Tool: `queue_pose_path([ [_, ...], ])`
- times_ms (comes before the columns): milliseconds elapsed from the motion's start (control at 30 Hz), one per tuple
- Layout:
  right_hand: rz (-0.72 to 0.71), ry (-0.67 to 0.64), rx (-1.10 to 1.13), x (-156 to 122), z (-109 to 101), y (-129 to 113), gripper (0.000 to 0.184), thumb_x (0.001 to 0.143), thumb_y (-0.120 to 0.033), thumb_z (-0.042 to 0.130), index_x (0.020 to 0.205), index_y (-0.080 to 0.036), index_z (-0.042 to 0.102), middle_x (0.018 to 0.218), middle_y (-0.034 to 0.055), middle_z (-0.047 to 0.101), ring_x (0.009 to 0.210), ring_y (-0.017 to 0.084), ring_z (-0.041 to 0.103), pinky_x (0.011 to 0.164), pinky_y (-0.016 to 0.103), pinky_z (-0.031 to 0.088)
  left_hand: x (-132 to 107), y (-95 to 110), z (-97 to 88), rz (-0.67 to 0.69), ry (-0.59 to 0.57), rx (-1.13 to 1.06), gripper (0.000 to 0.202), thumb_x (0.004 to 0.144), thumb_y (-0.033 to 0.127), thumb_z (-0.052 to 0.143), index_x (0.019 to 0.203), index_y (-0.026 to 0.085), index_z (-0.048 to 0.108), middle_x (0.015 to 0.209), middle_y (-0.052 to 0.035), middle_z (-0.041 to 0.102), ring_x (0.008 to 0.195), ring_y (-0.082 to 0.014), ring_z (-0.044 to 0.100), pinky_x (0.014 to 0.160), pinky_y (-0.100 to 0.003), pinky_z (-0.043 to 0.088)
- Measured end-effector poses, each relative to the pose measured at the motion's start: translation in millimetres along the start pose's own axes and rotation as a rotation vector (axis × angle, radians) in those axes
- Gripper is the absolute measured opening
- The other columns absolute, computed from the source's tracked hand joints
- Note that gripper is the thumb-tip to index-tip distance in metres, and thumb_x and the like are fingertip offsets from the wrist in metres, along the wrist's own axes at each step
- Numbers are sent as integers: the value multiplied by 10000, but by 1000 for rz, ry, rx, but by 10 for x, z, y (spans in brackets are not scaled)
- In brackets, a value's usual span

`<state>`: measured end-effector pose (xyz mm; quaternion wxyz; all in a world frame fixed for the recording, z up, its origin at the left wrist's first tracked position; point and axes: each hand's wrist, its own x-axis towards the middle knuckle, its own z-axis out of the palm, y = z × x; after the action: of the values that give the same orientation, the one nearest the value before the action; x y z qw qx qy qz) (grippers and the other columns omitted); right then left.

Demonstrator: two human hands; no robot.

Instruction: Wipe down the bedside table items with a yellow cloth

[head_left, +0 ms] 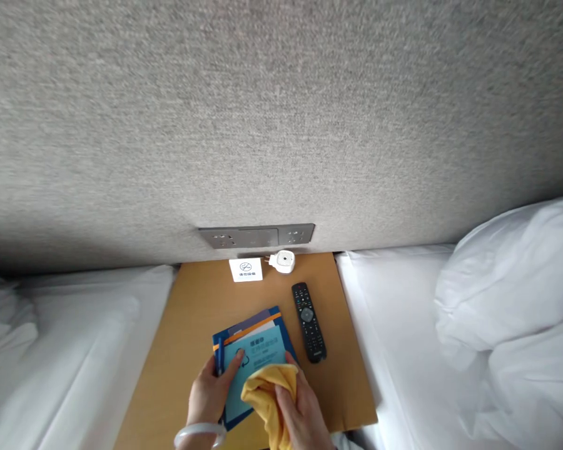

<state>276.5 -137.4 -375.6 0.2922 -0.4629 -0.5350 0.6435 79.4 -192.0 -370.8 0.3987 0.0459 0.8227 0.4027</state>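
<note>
My left hand (pixel 209 394) grips the left edge of a blue folder (pixel 258 334), with the thumb resting on its pale blue cover. A blue pen (pixel 219 356) lies along that edge beside my thumb. My right hand (pixel 300 409) is closed on a crumpled yellow cloth (pixel 267 400), which presses against the lower right of the folder. A black TV remote (pixel 308 322) lies on the wooden bedside table (pixel 342 375), just beyond my right hand. A silver-white bangle (pixel 200 434) circles my left wrist.
A white no-smoking card (pixel 245 269) and a white plug adapter (pixel 282 261) stand at the table's back. Above them, a grey socket panel (pixel 256 236) is set into a grey fabric wall (pixel 281 112). White beds (pixel 79 350) (pixel 394 350) flank the table, with a pillow (pixel 507 281) at right.
</note>
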Motion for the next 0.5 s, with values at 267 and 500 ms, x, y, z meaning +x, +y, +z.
queue_pose_path([
  [267,-497,-25,-407,504,168,-886,528,902,-176,539,1411,-300,600,1208,117,627,1102,270,655,975,445,561,-559,-52,-523,-93,-83,-508,937,429,667,941,1236,334,599,1026,-41,769,951,-381,730,677,-455,662],
  [500,-305,27,-591,-418,15,246,583,720,-128,625,1252,-341,730,1173,129,643,1058,342,682,904,454,599,-100,-235,-403,32,-34,-316,530,763,605,707,1132,236,616,955,-70,759,921,-326,734,820,-452,627],
])
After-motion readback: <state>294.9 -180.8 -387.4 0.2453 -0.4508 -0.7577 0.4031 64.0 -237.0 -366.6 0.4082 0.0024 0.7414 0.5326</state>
